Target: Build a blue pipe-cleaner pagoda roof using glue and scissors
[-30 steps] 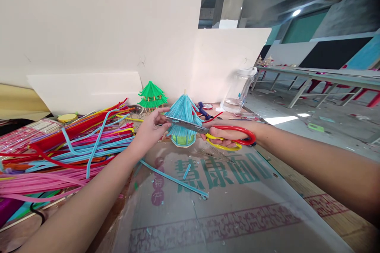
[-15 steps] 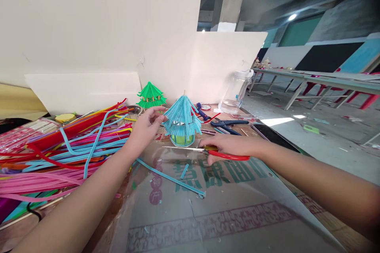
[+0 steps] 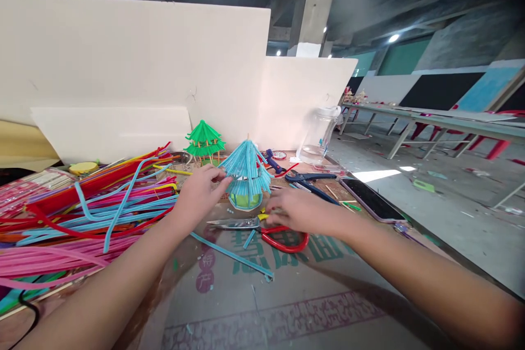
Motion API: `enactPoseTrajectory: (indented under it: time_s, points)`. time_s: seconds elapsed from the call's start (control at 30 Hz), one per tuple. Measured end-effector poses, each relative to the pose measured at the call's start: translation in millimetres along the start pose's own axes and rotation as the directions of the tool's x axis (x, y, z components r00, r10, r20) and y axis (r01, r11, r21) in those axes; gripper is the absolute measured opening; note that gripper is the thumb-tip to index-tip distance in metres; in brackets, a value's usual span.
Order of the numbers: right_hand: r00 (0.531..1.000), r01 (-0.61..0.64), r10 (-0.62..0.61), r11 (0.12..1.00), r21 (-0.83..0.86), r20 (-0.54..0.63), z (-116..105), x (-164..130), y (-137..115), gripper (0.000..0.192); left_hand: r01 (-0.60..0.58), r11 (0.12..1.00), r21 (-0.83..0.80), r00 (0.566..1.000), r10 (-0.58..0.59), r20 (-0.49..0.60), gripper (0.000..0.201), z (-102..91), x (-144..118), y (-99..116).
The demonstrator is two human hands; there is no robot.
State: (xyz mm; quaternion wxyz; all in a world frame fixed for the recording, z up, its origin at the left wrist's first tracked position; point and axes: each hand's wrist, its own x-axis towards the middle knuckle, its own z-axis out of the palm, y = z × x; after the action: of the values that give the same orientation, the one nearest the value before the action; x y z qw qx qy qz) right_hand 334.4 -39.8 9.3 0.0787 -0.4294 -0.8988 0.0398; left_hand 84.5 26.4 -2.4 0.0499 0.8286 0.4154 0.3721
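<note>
A small pavilion model (image 3: 246, 175) covered in light blue pipe cleaners stands upright on the table, with a pale green base. At the left edge of its roof, the bent fingers and thumb of my left hand (image 3: 203, 191) pinch the model's side. My right hand (image 3: 297, 209) hovers low by its right side, fingers loosely bent and holding nothing. Below that hand lie scissors (image 3: 283, 249) with red handles, their blades pointing left and partly apart. A long blue pipe cleaner (image 3: 233, 254) and a short cut piece (image 3: 249, 239) rest on the printed plastic sheet (image 3: 229, 306).
Bundles of colourful pipe cleaners (image 3: 94, 213) cover the left side. A green pavilion model (image 3: 204, 139) stands behind my left hand. Pliers (image 3: 309, 180), a phone (image 3: 371, 199) and a clear jug (image 3: 318, 134) are at the right. White boards (image 3: 135, 60) rise behind the table.
My right hand has let go of the scissors, which now lie on the sheet, and has moved slightly left toward the model. My left fingers have closed in on the model's left side. The view has shifted.
</note>
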Motion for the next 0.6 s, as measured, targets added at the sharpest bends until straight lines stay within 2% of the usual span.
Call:
enactPoseTrajectory:
  time_s: [0.1, 0.2, 0.3, 0.4, 0.43, 0.5, 0.6]
  points:
    - [0.968, -0.182, 0.187, 0.982, 0.046, -0.169, -24, 14, 2, 0.029, 0.004, 1.000, 0.027, 1.000, -0.004, 0.003, 0.028, -5.6, 3, -5]
    - [0.915, -0.178, 0.230, 0.968, 0.178, -0.332, -43, 33, 11, 0.022, -0.007, 0.993, 0.121, 1.000, 0.007, -0.003, 0.028, -10.8, 5, -13]
    - [0.889, -0.153, 0.260, 0.944, 0.292, -0.377, -47, 50, 23, 0.018, -0.025, 0.978, 0.209, 0.999, 0.034, -0.042, 0.023, -16.3, 6, -16]
    - [0.880, -0.155, 0.281, 0.932, 0.328, -0.382, -37, 61, 29, 0.024, 0.055, 0.980, 0.192, 0.997, -0.042, -0.068, 0.025, -21.3, 5, -9]
    - [0.885, -0.149, 0.275, 0.931, 0.332, -0.376, -33, 63, 28, 0.025, 0.101, 0.982, 0.158, 0.995, -0.097, -0.035, 0.031, -22.1, 5, -5]
    - [0.906, -0.120, 0.238, 0.937, 0.329, -0.349, -28, 63, 25, 0.027, 0.170, 0.984, 0.051, 0.976, -0.176, 0.130, 0.044, -21.3, 5, 3]
    - [0.928, -0.095, 0.189, 0.953, 0.289, -0.321, -26, 61, 20, 0.026, 0.307, 0.930, -0.204, 0.919, -0.234, 0.318, 0.049, -14.5, 4, 11]
